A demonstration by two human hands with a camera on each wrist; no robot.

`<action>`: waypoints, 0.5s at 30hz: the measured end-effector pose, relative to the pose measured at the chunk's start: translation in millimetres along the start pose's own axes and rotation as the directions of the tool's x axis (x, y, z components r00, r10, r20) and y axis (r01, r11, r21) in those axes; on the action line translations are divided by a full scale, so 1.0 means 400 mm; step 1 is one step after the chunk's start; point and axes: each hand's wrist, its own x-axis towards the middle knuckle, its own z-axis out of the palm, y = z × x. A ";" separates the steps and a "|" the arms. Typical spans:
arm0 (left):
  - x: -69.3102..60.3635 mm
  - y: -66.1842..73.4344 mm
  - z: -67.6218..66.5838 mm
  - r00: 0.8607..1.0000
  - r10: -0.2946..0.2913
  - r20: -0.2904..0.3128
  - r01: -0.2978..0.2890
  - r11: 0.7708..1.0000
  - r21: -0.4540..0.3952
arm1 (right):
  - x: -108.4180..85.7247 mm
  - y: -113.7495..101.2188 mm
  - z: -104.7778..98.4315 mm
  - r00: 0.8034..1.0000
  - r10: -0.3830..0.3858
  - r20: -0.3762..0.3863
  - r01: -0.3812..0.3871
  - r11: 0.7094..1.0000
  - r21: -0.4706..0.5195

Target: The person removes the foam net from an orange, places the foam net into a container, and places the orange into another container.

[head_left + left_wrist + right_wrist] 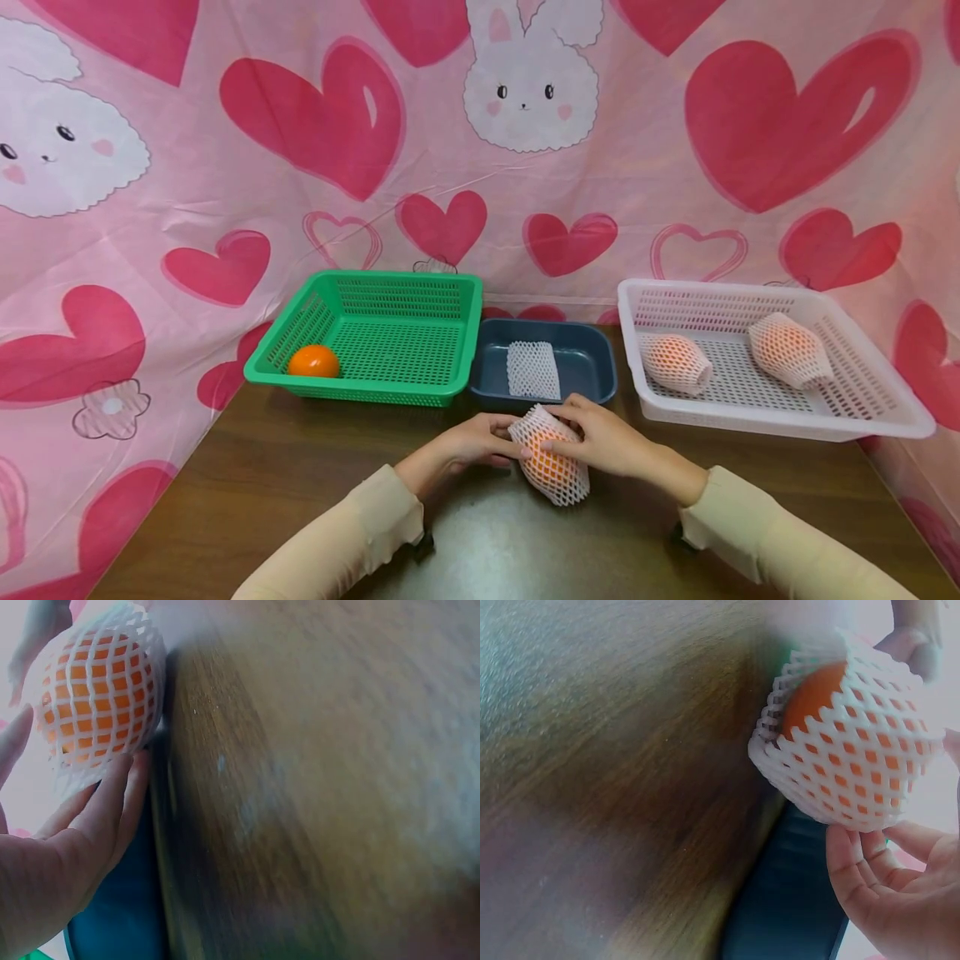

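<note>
One green slotted basket [363,388], beyond the left hand and to its left; bare orange [313,362] inside. Left hand [472,442]: fingers and thumb gripping the near side of a foam-netted orange [552,462], held between both hands above the tabletop [292,492]. Dark blue tray [590,367], just beyond both hands; flat white foam net [533,369] within. Right hand [606,438]: gripping the netted orange's other side. White slotted basket [780,427], beyond and right of the right hand; two netted oranges [677,364] inside. Step, as judged: sleeving. Next move likely calls for drawing netting over the exposed end.
</note>
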 end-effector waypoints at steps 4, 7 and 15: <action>0.003 -0.001 0.006 1.000 0.001 0.007 -0.001 1.000 -0.014 | 0.002 0.002 -0.004 1.000 -0.003 0.010 0.002 0.998 0.056; 0.004 -0.004 0.009 1.000 0.006 -0.001 -0.006 1.000 -0.020 | 0.002 0.007 -0.006 1.000 -0.007 0.008 0.005 0.993 0.117; 0.008 -0.014 0.018 0.998 0.032 -0.061 -0.035 0.998 -0.055 | 0.001 0.013 -0.010 0.999 -0.009 -0.048 0.019 0.980 0.197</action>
